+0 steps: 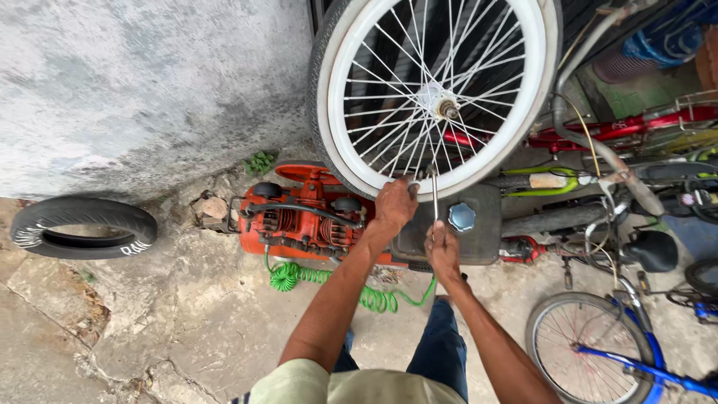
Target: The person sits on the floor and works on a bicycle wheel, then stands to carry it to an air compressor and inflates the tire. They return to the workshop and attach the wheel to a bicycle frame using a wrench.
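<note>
A white-rimmed bicycle wheel [437,93] with a grey tyre and many thin spokes stands upright in front of me. My left hand [394,206] grips the bottom of its rim. My right hand [443,251] holds a slim metal tool [434,196] upright, its tip up against the spokes near the rim. Both hands hover over a dark plastic container with a blue cap [461,217].
A red air compressor [303,217] with a coiled green hose [329,280] sits on cracked concrete below the wheel. A loose black tyre [82,227] lies at left beside a grey wall [142,82]. Several bicycles [621,337] crowd the right side.
</note>
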